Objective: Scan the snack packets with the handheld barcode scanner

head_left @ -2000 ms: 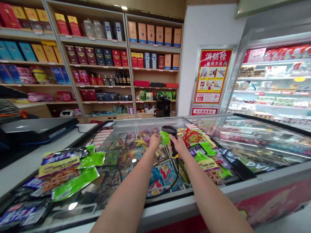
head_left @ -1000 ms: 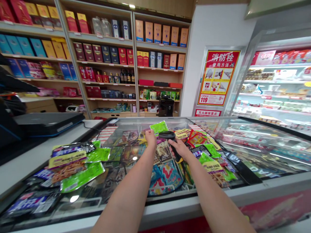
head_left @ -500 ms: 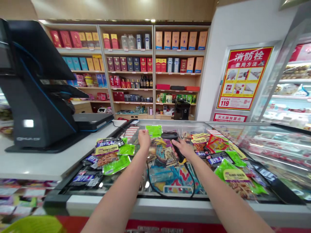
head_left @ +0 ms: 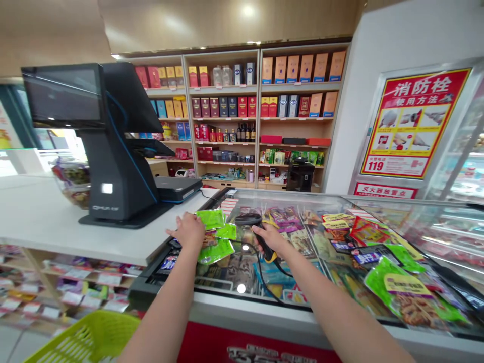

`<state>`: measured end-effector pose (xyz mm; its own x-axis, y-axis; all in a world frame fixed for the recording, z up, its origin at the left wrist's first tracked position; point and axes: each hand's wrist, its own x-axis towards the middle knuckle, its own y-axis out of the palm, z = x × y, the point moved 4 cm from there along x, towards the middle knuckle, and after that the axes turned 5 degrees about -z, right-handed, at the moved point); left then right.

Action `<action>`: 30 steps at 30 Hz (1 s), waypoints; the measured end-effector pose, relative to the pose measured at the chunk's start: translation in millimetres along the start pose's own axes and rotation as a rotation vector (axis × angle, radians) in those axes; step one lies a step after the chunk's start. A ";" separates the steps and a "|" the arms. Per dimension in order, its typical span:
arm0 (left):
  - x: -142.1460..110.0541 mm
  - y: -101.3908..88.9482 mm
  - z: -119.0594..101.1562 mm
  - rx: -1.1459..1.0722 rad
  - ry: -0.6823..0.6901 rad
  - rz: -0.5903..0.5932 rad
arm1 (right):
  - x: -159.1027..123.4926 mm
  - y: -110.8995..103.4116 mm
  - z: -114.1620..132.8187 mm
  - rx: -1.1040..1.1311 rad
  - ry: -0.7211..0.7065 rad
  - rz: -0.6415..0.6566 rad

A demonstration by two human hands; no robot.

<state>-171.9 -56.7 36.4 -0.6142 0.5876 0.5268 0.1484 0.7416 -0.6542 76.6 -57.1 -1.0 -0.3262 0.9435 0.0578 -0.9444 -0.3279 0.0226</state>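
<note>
My left hand (head_left: 188,230) is over the left pile of snack packets, its fingers spread apart. Right beside it, a bright green snack packet (head_left: 210,219) lies at the top of the pile, above another green packet (head_left: 217,251). The hand partly covers the dark packets beneath. My right hand (head_left: 273,239) is wrapped round the handle of a black barcode scanner (head_left: 249,220), whose head points left toward the green packets. A black cable (head_left: 261,272) runs from its yellow-trimmed base across the glass lid.
A second pile of snack packets (head_left: 401,282) covers the right of the freezer's glass lid (head_left: 236,275). At left, a checkout terminal (head_left: 121,166) stands on a white counter (head_left: 124,247). A lime-green basket (head_left: 91,338) is below. Stocked shelves (head_left: 227,91) line the back wall.
My left hand has carried the green packet leftward onto the left pile and let go of it. The scanner stays in my right hand. My view has turned left.
</note>
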 end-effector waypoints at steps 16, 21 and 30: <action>-63.5 20.7 -113.9 -0.136 0.456 0.089 | -29.3 -83.2 18.1 0.060 -0.064 -0.282; -149.6 58.5 -207.9 -0.186 0.715 0.453 | -61.1 -135.1 25.1 0.105 -0.127 -0.442; -242.2 116.4 -300.5 -0.199 0.707 0.779 | -98.5 -197.3 31.1 0.137 -0.183 -0.675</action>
<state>227.0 -15.5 -4.3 0.2834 0.9288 0.2390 0.4684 0.0834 -0.8796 296.4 -86.8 19.8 0.3513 0.9236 0.1533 -0.9205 0.3109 0.2367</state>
